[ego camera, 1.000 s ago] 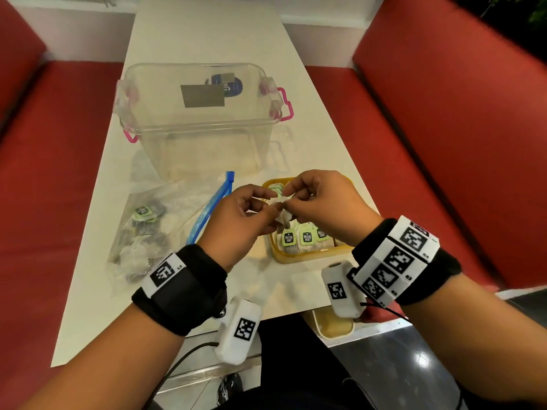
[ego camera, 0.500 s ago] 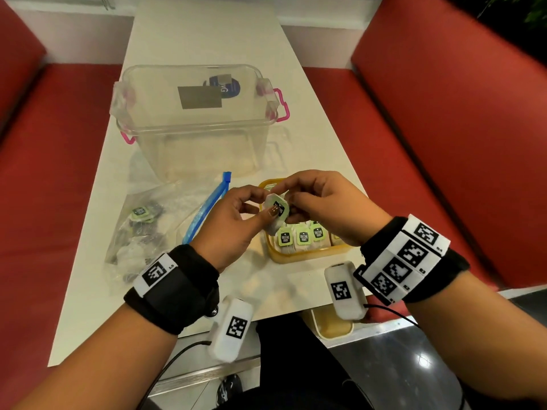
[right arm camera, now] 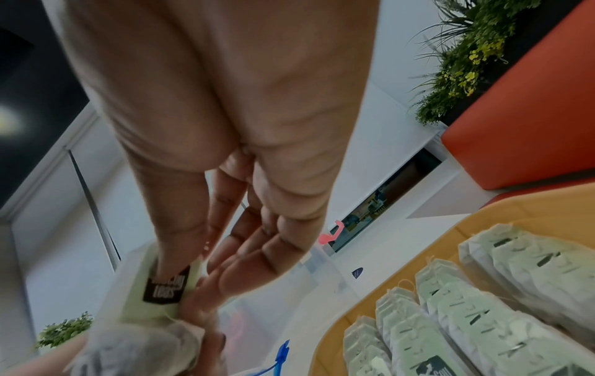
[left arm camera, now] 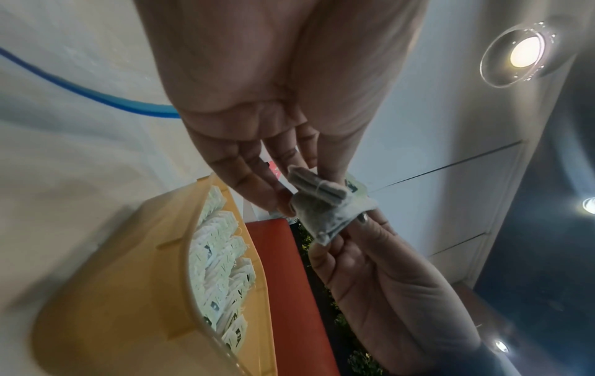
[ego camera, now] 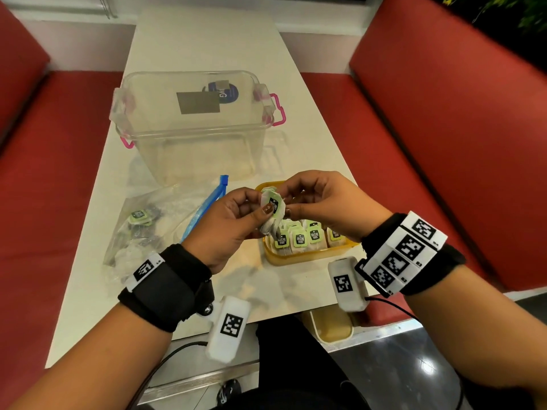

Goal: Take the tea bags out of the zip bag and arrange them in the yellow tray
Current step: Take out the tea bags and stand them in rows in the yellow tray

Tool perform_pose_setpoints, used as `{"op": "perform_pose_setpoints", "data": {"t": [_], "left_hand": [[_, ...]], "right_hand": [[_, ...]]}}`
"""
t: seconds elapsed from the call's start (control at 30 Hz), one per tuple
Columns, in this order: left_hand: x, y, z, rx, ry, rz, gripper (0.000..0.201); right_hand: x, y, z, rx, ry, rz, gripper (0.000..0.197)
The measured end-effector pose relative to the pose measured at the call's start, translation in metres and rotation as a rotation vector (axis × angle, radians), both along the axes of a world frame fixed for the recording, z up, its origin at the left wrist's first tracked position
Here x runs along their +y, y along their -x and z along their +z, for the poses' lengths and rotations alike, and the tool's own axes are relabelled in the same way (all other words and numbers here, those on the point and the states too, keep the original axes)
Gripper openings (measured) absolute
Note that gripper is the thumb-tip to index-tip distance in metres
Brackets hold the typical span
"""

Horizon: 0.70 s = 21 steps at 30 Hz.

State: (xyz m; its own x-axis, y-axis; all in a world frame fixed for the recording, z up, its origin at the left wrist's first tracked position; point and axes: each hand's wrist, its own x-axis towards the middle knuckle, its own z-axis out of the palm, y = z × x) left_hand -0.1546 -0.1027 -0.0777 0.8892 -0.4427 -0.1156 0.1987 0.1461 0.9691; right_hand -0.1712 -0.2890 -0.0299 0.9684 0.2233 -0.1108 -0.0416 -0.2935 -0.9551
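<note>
Tea bag hangs pinched between left hand and right hand just above the yellow tray; best to smooth its tag flat, then slot it upright beside the near row, leaving the zip bag at left for later.

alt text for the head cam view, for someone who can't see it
Both hands, left hand and right hand, hold one tea bag together above a yellow tray with tea bags standing in rows. On the white table, a zip bag lies left of the tray, with a clear plastic box beyond.
</note>
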Motion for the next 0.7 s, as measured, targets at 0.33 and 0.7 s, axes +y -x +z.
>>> {"op": "perform_pose_setpoints", "data": {"t": [0.33,0.7], "left_hand": [[0.003,-0.005,-0.003,-0.015,-0.058,0.152,0.004],[-0.007,-0.002,0.000,0.024,-0.009,0.079,0.018]], "right_hand": [[-0.013,0.005,0.009,-0.048,0.143,0.025,0.007],[-0.002,0.001,0.000,-0.084,0.166,-0.148,0.011]]}}
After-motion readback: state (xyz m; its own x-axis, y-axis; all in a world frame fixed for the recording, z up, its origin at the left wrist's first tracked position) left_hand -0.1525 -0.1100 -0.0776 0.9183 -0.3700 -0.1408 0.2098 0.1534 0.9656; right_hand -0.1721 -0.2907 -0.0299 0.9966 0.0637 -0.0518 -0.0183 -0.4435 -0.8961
